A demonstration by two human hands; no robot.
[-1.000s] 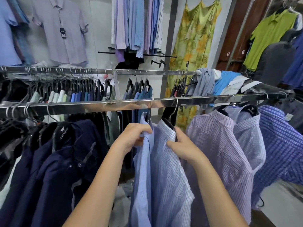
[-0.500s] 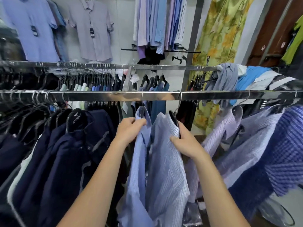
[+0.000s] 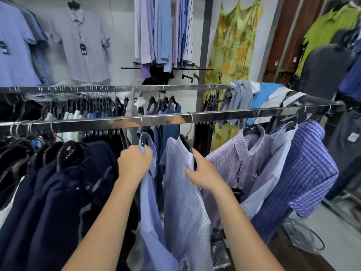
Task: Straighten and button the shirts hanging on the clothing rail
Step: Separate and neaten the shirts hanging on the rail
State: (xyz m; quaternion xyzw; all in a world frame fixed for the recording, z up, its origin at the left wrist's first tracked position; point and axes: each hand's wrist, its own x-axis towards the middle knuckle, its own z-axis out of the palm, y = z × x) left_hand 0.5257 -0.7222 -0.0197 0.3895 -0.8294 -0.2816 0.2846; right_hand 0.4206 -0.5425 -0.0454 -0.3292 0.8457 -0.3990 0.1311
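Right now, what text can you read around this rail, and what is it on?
"ARISTINO": navy garment's hanger, left of the hands.
"ARISTINO": lilac shirt's hanger, right of the hands.
Too blurred to read: black swing tag on the lilac shirt, wall shirt's tag, grey label far right.

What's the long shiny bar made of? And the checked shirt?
The rail looks like polished metal, probably steel: it mirrors the room. The checked shirt in the right hand looks like thin woven cloth, maybe cotton: matte, softly folding.
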